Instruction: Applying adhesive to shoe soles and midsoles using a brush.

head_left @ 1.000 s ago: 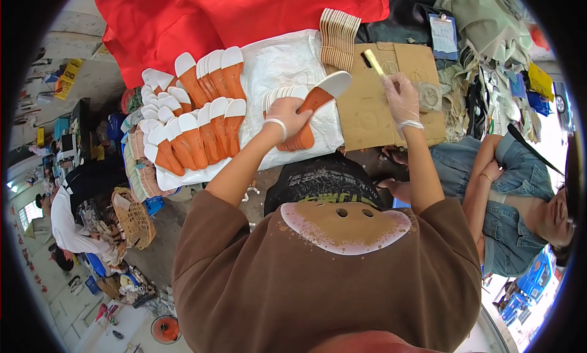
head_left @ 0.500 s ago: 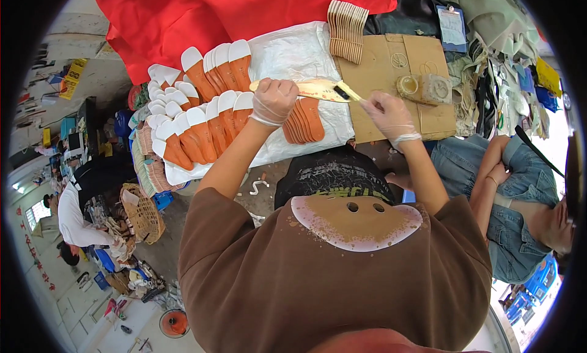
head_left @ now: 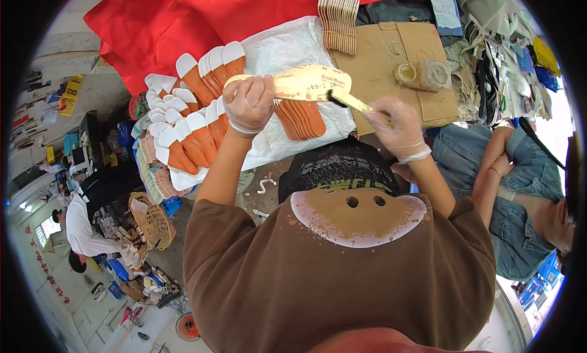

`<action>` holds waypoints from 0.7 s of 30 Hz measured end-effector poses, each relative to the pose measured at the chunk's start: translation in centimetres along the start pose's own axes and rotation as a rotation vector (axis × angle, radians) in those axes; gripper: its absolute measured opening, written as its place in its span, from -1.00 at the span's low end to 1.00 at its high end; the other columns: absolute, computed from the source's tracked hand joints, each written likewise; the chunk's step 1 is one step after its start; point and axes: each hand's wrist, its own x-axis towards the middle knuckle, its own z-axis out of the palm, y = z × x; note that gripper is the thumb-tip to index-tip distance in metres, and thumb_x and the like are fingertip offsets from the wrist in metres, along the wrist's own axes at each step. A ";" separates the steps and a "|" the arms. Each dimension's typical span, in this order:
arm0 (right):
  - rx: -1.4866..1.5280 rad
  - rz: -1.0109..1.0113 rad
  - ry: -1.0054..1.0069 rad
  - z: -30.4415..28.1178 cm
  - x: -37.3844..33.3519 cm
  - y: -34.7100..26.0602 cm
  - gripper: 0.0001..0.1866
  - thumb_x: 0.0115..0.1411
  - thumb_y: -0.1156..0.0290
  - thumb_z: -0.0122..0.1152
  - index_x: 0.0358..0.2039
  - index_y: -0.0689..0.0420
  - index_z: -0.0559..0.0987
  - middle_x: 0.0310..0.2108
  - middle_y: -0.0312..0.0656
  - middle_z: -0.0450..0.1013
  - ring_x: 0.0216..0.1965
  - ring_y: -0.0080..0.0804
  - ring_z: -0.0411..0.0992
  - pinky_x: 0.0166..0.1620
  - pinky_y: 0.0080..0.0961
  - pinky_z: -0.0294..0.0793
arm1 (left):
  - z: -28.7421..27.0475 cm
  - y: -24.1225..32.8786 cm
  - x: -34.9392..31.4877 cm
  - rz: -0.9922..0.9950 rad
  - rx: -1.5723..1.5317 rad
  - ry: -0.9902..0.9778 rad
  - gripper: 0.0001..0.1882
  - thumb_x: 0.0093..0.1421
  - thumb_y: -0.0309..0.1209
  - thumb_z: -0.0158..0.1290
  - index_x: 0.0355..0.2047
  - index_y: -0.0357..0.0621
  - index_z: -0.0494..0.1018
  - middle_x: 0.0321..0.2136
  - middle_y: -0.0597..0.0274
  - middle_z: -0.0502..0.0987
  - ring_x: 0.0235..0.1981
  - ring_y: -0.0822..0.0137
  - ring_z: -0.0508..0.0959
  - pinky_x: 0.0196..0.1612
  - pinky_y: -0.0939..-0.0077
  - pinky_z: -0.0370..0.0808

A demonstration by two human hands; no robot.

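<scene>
In a clear glove, my left hand [head_left: 249, 105] grips a pale yellow insole board [head_left: 321, 79] by its narrower left end, holding it above the table. My right hand [head_left: 396, 126], gloved too, pinches the handle of a small brush [head_left: 354, 102] with dark bristles. Those bristles are at the board's lower right edge; whether they touch it I cannot tell. Below the board lies a fanned stack of orange-brown insoles [head_left: 301, 122]. Left of my left hand, overlapping rows of orange-brown insoles with white ends [head_left: 197, 81] cover the white sheet [head_left: 278, 44].
A bundle of tan insole boards [head_left: 338, 24] stands by the cardboard [head_left: 370, 62]. On the cardboard sit a small glue-coloured pot [head_left: 406, 73] and a crusted clear block [head_left: 435, 74]. A person in denim [head_left: 483, 163] sits at right, arms crossed. Red cloth [head_left: 214, 13] lies behind.
The brush has swung from lying across the board's right end to its lower edge. The board now shows its printed face more fully. My right hand has moved slightly down and right.
</scene>
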 end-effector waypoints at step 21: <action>0.272 0.051 -0.406 0.6 4.7 0.2 -0.75 0.20 0.26 0.24 -0.44 0.21 0.54 -0.52 -0.35 0.37 -0.45 -0.63 0.27 -0.37 -0.61 0.27 | -2.4 3.3 0.7 -0.177 -0.643 0.078 -0.67 -0.17 -0.40 0.24 -0.31 -0.07 0.54 -0.39 0.28 0.57 -0.38 0.27 0.55 -0.19 0.35 0.36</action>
